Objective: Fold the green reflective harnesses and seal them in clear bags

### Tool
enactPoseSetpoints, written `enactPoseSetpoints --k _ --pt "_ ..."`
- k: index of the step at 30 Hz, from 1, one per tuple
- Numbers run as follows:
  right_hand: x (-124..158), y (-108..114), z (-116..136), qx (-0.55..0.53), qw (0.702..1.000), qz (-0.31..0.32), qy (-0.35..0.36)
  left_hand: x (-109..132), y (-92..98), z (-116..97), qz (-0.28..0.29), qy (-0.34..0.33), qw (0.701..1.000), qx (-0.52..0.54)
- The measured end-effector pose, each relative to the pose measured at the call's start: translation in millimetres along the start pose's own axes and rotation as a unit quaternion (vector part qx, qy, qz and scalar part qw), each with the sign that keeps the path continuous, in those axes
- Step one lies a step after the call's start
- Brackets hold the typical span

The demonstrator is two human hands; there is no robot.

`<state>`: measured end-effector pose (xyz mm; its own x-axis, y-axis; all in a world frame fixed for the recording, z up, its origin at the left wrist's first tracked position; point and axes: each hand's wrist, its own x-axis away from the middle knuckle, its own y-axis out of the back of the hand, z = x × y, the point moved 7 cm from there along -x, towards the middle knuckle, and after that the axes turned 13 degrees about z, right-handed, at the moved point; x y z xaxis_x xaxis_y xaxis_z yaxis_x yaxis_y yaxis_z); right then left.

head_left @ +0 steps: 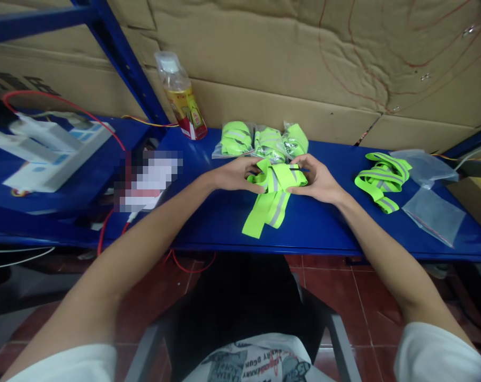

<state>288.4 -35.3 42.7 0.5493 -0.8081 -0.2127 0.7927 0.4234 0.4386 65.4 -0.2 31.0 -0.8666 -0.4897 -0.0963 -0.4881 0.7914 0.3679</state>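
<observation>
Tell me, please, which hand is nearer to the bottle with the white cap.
Left. The left hand is in front of the bottle, to its right; the right hand is farther to the right.

In front of me a large cardboard sheet (232, 48) stands behind the blue surface (320, 228), with thin red wires (361, 61) looping over its right part. To my left, a clear plastic bottle (186, 106) with a white cap and a yellow and red label stands near a blue metal upright (123, 61). Farther left I see a white power strip (63, 161) with plugs in it and a red cable (65, 100) arching above. A pale item (148, 180) nearby is pixelated beyond telling. Below me are red floor tiles (331, 286).
</observation>
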Motion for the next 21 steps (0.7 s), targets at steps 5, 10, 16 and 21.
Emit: enactPoseSetpoints --k 5,10,16,21 --pt "0 -2 0 0.075 0.997 -0.004 -0.003 -1 2.1 -10 -0.019 -0.052 0.998 -0.014" --pt "3 -5 12 0.240 0.971 -0.002 0.004 2 1.6 -21 -0.016 -0.084 0.995 -0.049" --pt "6 -8 15 0.162 0.986 -0.044 0.000 0 5.3 -23 -0.094 -0.098 0.991 0.009" --pt "4 -9 5 -0.001 0.998 -0.068 0.004 -7 -4.4 -6 -0.135 -0.061 0.985 0.092"
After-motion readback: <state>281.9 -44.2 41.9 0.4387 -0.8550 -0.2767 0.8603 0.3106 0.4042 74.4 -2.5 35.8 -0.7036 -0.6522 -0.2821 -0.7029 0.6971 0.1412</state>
